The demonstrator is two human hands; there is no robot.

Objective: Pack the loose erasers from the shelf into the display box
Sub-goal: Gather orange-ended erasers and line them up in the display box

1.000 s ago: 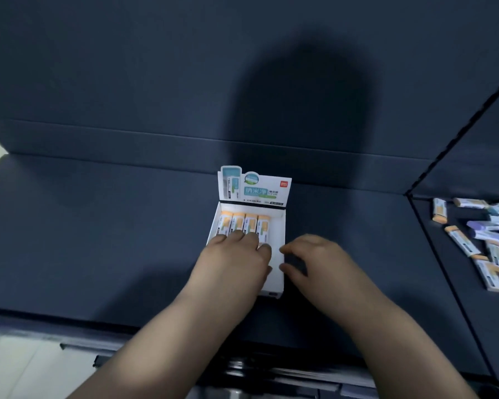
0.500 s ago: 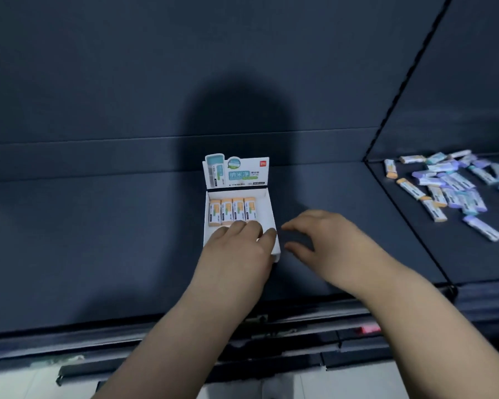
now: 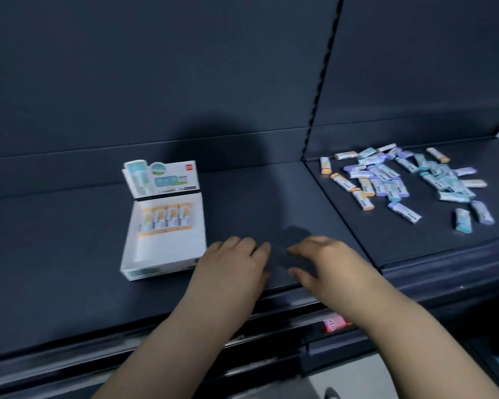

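Both grips released, nothing held. Left hand (image 3: 234, 263) just beside display box (image 3: 167, 251), right hand (image 3: 329, 263) near it. In the box's back row sit four erasers (image 3: 166, 218) — loose erasers (image 3: 401, 180) scattered on shelf (image 3: 271, 197), far right.

dark shelf (image 3: 69, 226), white display box (image 3: 167, 254) lying on left section, loose erasers (image 3: 401, 180) scattered across right section

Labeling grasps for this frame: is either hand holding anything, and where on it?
Nothing is held. The left hand and right hand are empty over the shelf, between the box and the loose erasers.
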